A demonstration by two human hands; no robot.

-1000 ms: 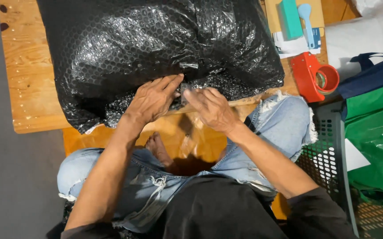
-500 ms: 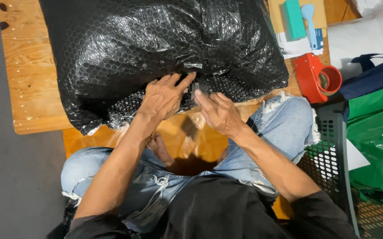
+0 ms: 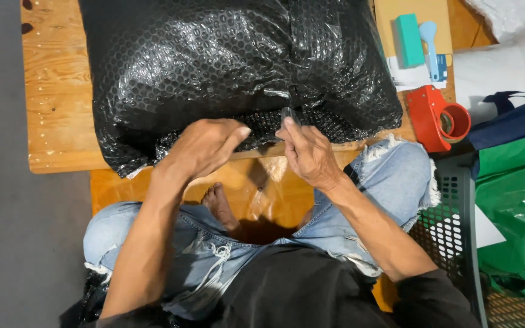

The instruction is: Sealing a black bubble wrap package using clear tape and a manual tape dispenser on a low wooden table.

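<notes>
Where fingers [image 3: 293,130] pinch: glossy dimpled bubble-wrap bundle [image 3: 226,67].

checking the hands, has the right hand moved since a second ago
Yes. The right hand has shifted up toward the black bubble-wrapped bundle, its fingers now at the bundle's near edge.

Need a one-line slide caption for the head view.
Left hand and right hand work the near edge of a black bubble-wrapped bundle on a wooden board.

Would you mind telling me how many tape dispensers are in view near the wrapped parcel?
1. The red tape dispenser lies at the wooden table's right edge, just right of the black bubble-wrapped parcel. Others may be hidden behind the parcel.
</notes>
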